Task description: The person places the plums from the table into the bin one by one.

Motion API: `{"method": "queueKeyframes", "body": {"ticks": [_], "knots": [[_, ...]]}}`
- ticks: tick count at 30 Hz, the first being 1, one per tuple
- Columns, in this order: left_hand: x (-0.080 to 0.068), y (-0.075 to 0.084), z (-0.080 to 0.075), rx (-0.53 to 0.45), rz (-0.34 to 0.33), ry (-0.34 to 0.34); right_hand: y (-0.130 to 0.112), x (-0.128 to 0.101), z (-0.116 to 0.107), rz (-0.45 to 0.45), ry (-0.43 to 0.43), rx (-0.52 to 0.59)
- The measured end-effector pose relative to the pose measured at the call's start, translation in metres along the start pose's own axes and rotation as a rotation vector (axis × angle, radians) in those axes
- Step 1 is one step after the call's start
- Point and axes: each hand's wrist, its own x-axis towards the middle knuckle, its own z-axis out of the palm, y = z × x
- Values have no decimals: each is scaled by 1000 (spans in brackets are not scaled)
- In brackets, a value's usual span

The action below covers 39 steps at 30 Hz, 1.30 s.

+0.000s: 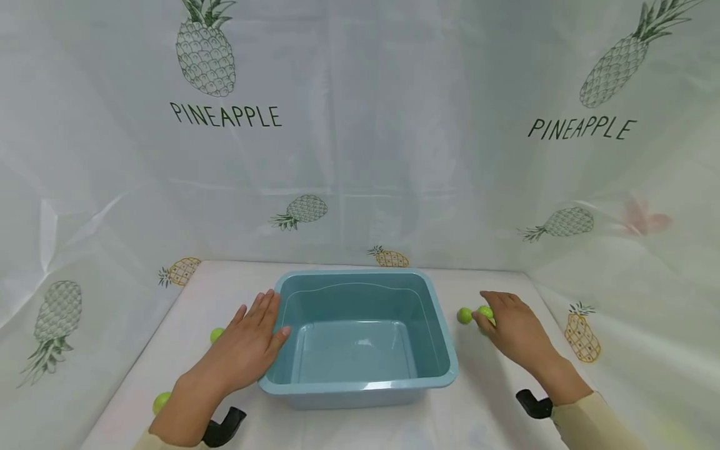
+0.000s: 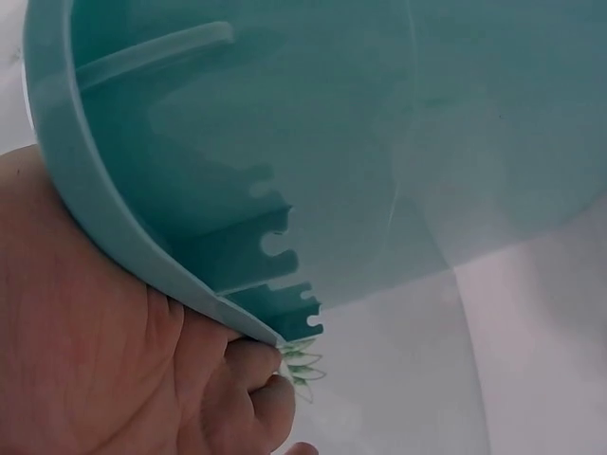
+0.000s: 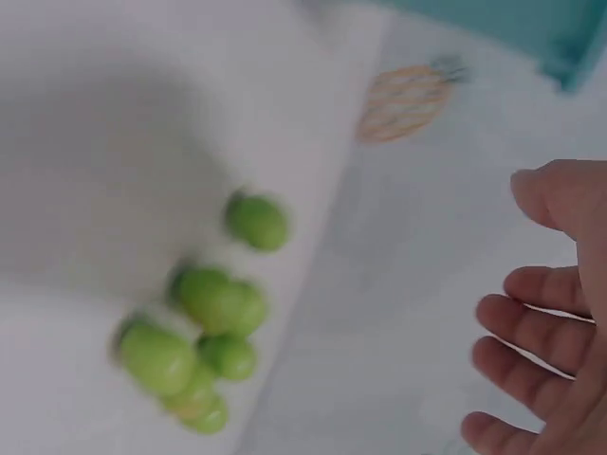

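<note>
Pineapple-print cloth behind and over the table (image 1: 495, 406). Left hand (image 1: 247, 347) flat against blue tub (image 1: 360, 381), fingers straight. Right hand (image 1: 514, 328) relaxed, fingertips touching green balls (image 1: 475, 314) just right of tub, nearer this hand.

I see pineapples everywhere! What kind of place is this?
Probably a small staged tabletop booth: pineapple-print sheeting covers walls and table, with one teal tub and small green fruits.

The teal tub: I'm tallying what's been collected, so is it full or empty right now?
Empty. The head view shows the teal tub with a bare floor; the green balls lie outside it on the table.
</note>
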Motion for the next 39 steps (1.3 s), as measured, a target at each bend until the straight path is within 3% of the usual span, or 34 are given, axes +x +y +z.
{"method": "queueKeyframes", "body": {"ticks": [5, 13, 22, 30, 39], "knots": [[-1, 1, -1, -2, -10, 2, 33, 11, 26, -104, 53, -191], [-4, 2, -1, -10, -27, -6, 48, 32, 63, -175, -55, -343], [-4, -3, -5, -10, -5, -3, 52, 39, 89, -174, -125, -428], [4, -11, -3, -35, 42, 15, 55, 40, 97, -207, -118, -474], [7, -14, 0, -48, 64, 11, 59, 43, 98, -195, -89, -444]]}}
